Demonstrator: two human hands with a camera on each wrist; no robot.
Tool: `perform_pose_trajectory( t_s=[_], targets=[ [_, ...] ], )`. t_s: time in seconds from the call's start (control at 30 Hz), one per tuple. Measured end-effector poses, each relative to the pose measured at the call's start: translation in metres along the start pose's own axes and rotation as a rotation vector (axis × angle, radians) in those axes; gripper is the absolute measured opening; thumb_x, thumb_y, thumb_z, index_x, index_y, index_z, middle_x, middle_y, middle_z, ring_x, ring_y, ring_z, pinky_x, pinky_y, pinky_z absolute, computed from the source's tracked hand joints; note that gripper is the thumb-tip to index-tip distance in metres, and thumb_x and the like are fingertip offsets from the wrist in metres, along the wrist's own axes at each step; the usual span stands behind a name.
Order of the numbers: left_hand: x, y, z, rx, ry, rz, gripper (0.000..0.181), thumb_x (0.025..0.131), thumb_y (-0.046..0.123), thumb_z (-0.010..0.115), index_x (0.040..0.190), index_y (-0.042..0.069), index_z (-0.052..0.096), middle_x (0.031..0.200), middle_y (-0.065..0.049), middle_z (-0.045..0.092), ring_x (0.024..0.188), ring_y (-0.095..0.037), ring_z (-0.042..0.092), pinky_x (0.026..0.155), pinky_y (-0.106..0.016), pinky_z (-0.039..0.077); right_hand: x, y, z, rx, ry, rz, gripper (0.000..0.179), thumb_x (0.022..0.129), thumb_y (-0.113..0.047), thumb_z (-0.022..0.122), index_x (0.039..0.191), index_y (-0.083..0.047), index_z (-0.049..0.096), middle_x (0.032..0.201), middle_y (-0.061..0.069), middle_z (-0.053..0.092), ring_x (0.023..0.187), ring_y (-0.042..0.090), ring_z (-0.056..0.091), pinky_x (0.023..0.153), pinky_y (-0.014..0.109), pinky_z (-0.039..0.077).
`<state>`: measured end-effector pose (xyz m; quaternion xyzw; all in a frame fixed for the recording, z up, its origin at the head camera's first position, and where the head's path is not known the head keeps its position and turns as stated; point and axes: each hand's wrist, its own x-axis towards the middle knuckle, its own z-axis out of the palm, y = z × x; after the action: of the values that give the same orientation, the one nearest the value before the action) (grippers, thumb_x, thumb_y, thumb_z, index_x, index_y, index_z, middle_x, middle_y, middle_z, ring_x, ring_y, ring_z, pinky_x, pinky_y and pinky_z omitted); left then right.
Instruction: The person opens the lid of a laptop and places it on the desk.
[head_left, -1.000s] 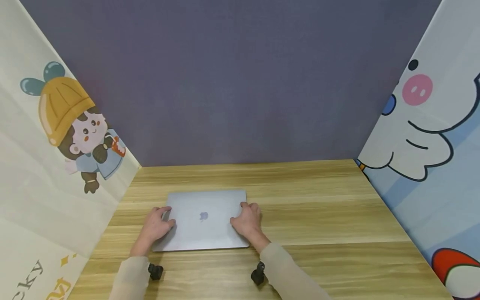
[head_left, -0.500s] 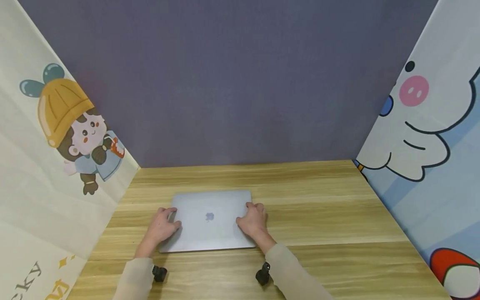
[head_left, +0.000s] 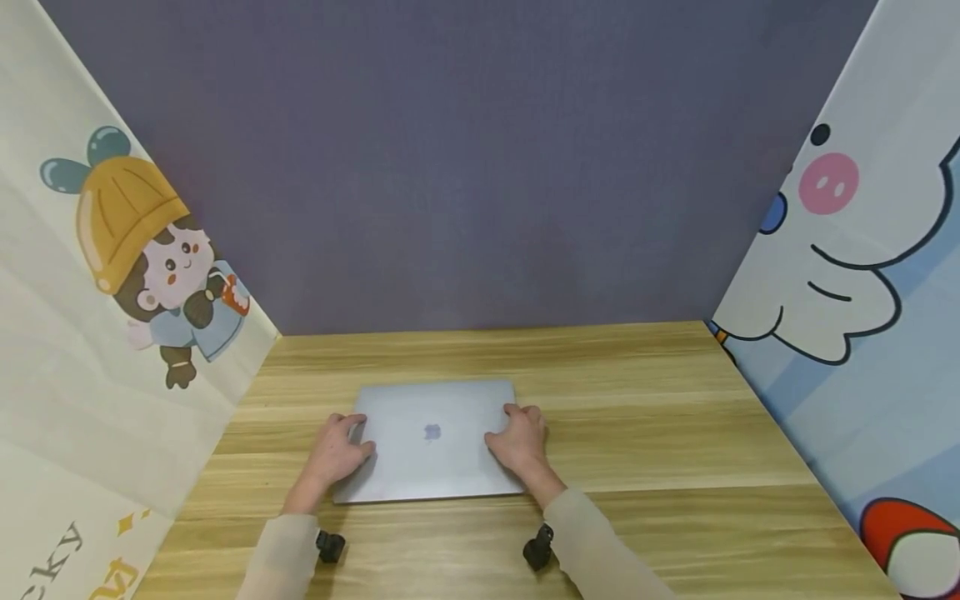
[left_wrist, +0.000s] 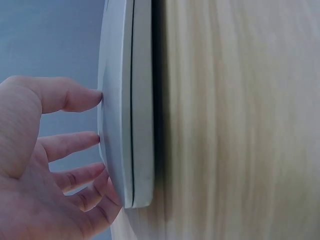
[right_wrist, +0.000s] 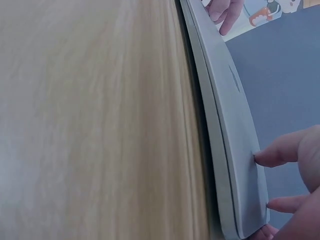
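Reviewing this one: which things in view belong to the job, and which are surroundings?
Job:
- closed silver laptop
- left hand and right hand, at its sides

Surroundings:
- wooden table
- dark back panel
- left cartoon panel
- right cartoon panel
- black wrist cameras

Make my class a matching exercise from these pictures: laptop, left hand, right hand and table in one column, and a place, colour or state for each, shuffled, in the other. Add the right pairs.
Column one
1. laptop
2. left hand
3. right hand
4. table

Column two
A. on the laptop's end nearer the pink snout
B. yellowish, with wood grain
C. silver and closed
D. on the laptop's end nearer the yellow hat

Right pairs: 1-C, 2-D, 3-A, 4-B
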<state>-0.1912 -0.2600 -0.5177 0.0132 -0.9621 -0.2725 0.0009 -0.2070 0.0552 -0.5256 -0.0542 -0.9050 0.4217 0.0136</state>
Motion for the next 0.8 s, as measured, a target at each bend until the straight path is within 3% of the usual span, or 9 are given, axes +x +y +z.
perform_pose_trajectory(
  t_s=[0.8],
  targets=[
    [-0.002, 0.031, 0.022, -0.038, 0.033, 0.010, 0.056, 0.082, 0.016, 0.073, 0.133, -0.005, 0.061, 0.122, -0.025, 0.056, 0.109, -0.041, 0.057, 0.093, -0.057, 0.051, 0.005, 0.031, -0.024, -0.026, 0.008, -0.018, 0.064, 0.072, -0.014, 0.079, 0.130, 0.008, 0.062, 0.127, 0.032, 0.047, 0.119, 0.044, 0.043, 0.096, 0.056, 0.044]
  ],
)
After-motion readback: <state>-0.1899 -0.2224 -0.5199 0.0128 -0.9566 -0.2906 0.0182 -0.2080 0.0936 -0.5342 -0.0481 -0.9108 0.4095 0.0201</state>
